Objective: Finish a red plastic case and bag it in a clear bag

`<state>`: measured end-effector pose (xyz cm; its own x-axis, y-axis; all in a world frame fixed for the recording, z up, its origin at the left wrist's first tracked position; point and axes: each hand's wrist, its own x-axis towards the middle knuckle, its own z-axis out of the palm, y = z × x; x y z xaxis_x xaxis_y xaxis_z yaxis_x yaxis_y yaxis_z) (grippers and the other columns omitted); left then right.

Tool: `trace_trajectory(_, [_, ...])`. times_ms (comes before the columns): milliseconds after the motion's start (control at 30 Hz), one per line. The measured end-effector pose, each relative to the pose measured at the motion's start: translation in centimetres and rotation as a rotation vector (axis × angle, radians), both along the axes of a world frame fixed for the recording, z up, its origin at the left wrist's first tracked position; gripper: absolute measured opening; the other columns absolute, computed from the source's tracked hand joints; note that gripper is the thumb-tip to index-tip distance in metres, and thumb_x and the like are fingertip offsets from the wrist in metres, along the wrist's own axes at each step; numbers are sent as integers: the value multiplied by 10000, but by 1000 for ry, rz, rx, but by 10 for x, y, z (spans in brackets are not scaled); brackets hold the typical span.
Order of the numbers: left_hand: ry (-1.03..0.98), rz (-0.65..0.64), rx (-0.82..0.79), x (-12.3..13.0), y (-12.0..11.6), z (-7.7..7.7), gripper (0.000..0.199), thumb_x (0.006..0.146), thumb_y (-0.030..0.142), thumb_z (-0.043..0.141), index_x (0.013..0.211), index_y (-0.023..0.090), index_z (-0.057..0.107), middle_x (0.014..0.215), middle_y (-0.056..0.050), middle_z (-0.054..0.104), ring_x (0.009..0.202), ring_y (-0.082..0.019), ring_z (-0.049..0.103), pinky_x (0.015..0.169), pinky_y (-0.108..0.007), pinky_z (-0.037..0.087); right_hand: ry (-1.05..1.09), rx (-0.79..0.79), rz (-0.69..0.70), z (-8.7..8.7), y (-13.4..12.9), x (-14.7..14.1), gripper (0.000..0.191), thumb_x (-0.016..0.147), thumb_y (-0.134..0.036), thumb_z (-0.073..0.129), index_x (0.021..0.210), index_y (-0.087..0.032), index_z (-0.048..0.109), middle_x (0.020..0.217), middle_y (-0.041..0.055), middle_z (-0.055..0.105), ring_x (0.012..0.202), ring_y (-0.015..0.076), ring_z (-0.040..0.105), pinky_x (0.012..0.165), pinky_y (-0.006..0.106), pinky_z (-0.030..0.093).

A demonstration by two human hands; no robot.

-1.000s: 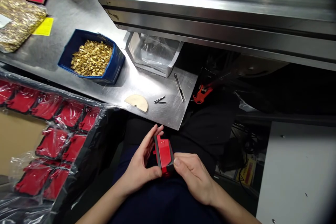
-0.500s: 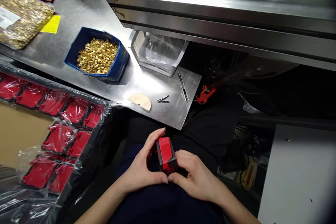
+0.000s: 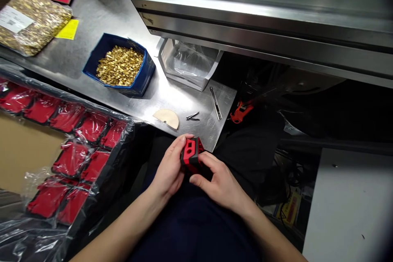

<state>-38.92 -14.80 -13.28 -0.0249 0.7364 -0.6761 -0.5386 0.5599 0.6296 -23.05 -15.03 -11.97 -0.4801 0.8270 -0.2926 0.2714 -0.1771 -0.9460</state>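
Turned to show its holes since half a second ago, that angular red-and-black block (image 3: pixel 189 152) is near the metal bench (image 3: pixel 181 99), gripped by left hand (image 3: pixel 170 168) and right hand (image 3: pixel 222 180). From my end, I can't tell what's done or remaining (glossy, plastic-wrapped red pieces (image 3: pixel 71 159) sit nearby).

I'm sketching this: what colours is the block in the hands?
The block is red and black; head view shows it best.

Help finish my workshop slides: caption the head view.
Left hand and right hand hold a red and black part near a metal bench.
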Motion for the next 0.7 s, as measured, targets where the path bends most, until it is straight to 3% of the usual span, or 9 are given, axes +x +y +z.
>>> trace_trajectory(67, [-8, -52, -7, 0, 1, 2, 355, 998, 513, 580, 1178, 235, 710, 1150, -42, 751, 1036, -198, 693, 889, -274, 555, -18, 41, -65, 0, -1, 1, 258, 1015, -417, 604, 954, -193, 716, 976, 43, 686, 912, 183, 628, 832, 287, 486])
trace_trajectory(133, [65, -174, 65, -3, -3, 5, 415, 1024, 530, 517, 1286, 252, 681, 1324, -59, 706, 1221, -243, 644, 1050, -333, 511, 7, 20, -144, -1, -4, 5, 332, 1040, -411, 552, 849, -187, 705, 912, 43, 674, 858, 176, 625, 792, 283, 491])
trace_trajectory(233, [217, -344, 262, -7, -11, 8, 402, 1035, 485, 504, 1332, 279, 679, 1575, -40, 521, 1480, -278, 435, 1256, -385, 315, 54, -69, -206, 0, -7, 10, 330, 1027, -440, 569, 877, -187, 718, 877, 38, 657, 833, 181, 618, 759, 281, 496])
trace_trajectory(333, [276, -411, 414, -8, -15, 9, 378, 1041, 425, 500, 1348, 295, 679, 1630, -22, 446, 1536, -264, 346, 1289, -378, 251, 77, -123, -233, 4, -7, 11, 315, 1019, -442, 584, 890, -192, 727, 826, 22, 622, 827, 180, 607, 778, 282, 496])
trace_trajectory(433, [282, -433, 481, -8, -14, 8, 339, 1026, 390, 541, 1305, 298, 711, 1558, -28, 534, 1473, -258, 443, 1247, -367, 334, 75, -122, -230, 10, -8, 10, 284, 1014, -425, 598, 918, -199, 742, 836, 17, 634, 830, 175, 605, 791, 282, 488])
trace_trajectory(567, [273, -431, 366, -4, -8, 5, 335, 1034, 416, 527, 1168, 245, 783, 1350, -67, 708, 1328, -272, 598, 1196, -403, 415, 15, -167, -231, 6, -8, 8, 330, 1004, -440, 604, 851, -174, 727, 825, 25, 669, 781, 168, 597, 721, 276, 467])
trace_trajectory(633, [236, -427, 241, -1, -7, 3, 436, 1054, 481, 456, 1213, 216, 763, 1324, -92, 726, 1302, -290, 624, 1207, -457, 409, 31, -272, -279, -1, -6, 7, 376, 994, -478, 608, 822, -161, 711, 772, 21, 662, 699, 149, 562, 650, 267, 444])
trace_trajectory(700, [200, -445, 186, 1, -9, 0, 516, 1052, 543, 418, 1349, 212, 681, 1424, -107, 666, 1350, -307, 590, 1234, -500, 377, 84, -369, -356, -9, -4, 7, 410, 983, -519, 613, 821, -154, 707, 729, 15, 649, 640, 133, 524, 598, 258, 417])
